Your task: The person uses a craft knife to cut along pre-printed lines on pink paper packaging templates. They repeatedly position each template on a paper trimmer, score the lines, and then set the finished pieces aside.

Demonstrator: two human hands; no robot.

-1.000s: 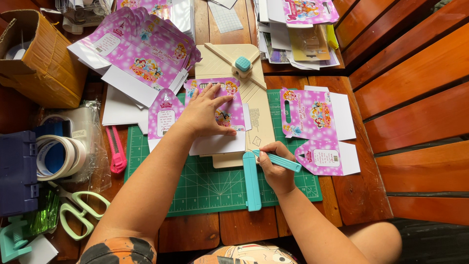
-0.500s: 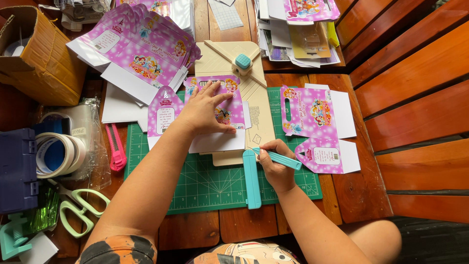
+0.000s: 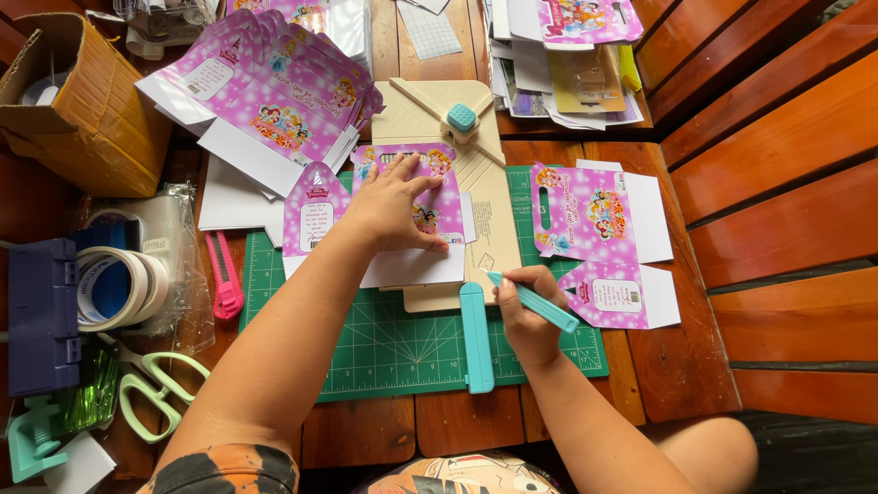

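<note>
Right fingers: the right hand (image 3: 523, 316) is curled tight round a thin teal plastic scoring stick (image 3: 532, 299), and its pointed tip sits on the board
Left fingers: the left hand (image 3: 395, 209) lies flat with fingers spread apart, pressing down on a pink and purple printed card box piece (image 3: 430, 212); it holds nothing, it only pushes
Where the card is: the card lies flat on the cream plastic scoring board (image 3: 487, 197), with its white bottom flap hanging over the near edge
Board parts: a small teal knob (image 3: 461, 117) sits at the top of the board, and a teal bar (image 3: 476, 337) sticks out at the bottom
Under it all: a green cutting mat with white lines (image 3: 402, 352) rests on the brown wooden table (image 3: 695, 366)
Nearby: another pink card box piece (image 3: 599, 240) lies just right of the board, a pile of more pink card pieces (image 3: 265, 87) is at the top left, and a pink craft knife (image 3: 222, 274) and pale green scissors (image 3: 146, 389) lie to the left
Step now: it looks like a fold line is being pressed into the card
Next move needs: the left hand keeping the card from sliding, and the stick staying in one groove
</note>
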